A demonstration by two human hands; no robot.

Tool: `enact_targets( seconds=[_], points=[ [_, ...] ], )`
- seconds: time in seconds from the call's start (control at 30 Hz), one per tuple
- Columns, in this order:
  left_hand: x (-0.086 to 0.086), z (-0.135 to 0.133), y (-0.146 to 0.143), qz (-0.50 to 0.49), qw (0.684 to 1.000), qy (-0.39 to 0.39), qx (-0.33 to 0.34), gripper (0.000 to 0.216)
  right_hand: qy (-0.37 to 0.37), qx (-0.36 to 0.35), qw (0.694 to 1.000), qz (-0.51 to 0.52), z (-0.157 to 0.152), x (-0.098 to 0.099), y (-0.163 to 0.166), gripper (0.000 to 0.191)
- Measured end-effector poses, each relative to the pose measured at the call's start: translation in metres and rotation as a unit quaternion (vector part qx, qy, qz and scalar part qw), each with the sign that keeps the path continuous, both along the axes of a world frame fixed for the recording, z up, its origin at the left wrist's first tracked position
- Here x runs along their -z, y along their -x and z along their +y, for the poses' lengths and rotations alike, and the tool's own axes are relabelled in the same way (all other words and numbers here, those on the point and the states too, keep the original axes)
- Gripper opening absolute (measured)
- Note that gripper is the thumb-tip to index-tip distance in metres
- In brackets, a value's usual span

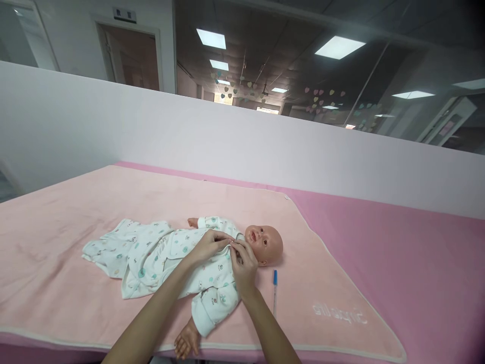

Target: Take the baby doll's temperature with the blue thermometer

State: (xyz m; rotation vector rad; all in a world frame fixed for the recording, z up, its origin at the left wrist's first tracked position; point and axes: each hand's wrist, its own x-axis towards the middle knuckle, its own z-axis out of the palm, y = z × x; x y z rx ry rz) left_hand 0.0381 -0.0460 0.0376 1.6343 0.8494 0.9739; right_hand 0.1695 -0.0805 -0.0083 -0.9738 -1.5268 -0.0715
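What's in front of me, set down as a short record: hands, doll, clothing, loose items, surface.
Left hand: the left hand is at the outfit's neckline, fingertips close to the other hand's
Right hand: the right hand is at the same neckline, beside the doll's chin; any fastener there is too small to tell
Doll: the doll lies face up, head toward picture right
Clothing: white printed outfit, long sleeves
Loose item: blue-capped pen, near the doll's head
Surface: peach blanket over pink covering

We count one left hand (209, 246), one right hand (245, 263), one clothed doll (182, 242) on one pink blanket (329, 283), one pen (275, 282) near its front edge, one line of lettering (340, 314) toward its right corner
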Motion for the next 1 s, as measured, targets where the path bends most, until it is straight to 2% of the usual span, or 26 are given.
enact_targets(
  seconds=[0.17, 0.3, 0.47, 0.67, 1.0],
  points=[
    [-0.0054, -0.0043, 0.0064, 0.05, 0.997, -0.037, 0.055, 0.029, 0.033, 0.0, 0.999, 0.001, -0.0006, 0.0012, -0.0004, 0.013],
    [-0.0024, -0.0061, 0.0031, 0.126, 0.986, -0.107, 0.007, 0.027, 0.073, 0.017, 0.997, 0.006, -0.0006, 0.0002, 0.0, 0.012],
    [0.0008, -0.0069, -0.0008, 0.136, 0.983, -0.127, -0.004, 0.027, 0.065, 0.028, 0.997, -0.004, 0.0001, -0.0014, 0.0009, 0.013],
    [0.0004, -0.0058, 0.0025, 0.144, 0.985, -0.096, -0.004, 0.029, 0.072, 0.02, 0.997, -0.009, -0.0014, -0.0029, 0.0018, 0.018],
    [-0.0017, -0.0039, 0.0051, 0.052, 0.996, -0.039, 0.052, 0.032, 0.074, 0.017, 0.997, -0.012, -0.0002, -0.0023, 0.0019, 0.017]
  ],
)
